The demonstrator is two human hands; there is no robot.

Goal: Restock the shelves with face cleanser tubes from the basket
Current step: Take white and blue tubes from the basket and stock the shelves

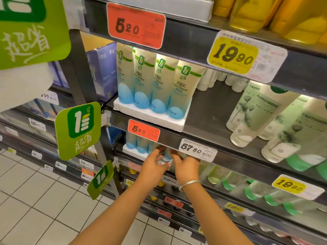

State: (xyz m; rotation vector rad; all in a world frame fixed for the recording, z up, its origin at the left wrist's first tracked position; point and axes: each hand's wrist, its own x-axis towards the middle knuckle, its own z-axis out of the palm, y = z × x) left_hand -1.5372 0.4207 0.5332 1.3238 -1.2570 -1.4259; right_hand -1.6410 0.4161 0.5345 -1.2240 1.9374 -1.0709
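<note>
1. Hands meet at the front edge of a lower shelf [230,167]: the left hand [153,165] and the right hand [185,167] sit close together with one face cleanser tube [166,157] between them.
2. Left hand fingers curl round the tube's lower end from the left; right hand fingers pinch it from the right. The blur here hides the exact finger placement.
3. A silver bracelet [189,184] circles the right wrist.
4. The held tube stands roughly upright, cap end down, its top partly hidden behind the shelf lip just above the hands.
5. Just left of the hands, on the same shelf, a few more tubes [136,142] stand in a white foam tray [131,152].
6. Directly above the hands, a red price tag [143,130] reads 5.20, with a white tag [197,150] reading 57.50 to its right.
7. One shelf above the hands, four tubes in a row [152,82] marked "Face Cleaner" stand in another white tray [150,119].
8. Up and right of the hands lie green-and-white bottles [253,114] under a yellow 19.90 tag [232,54].
9. Left of the hands, green signs [77,129] jut out over the tiled floor [35,200].
</note>
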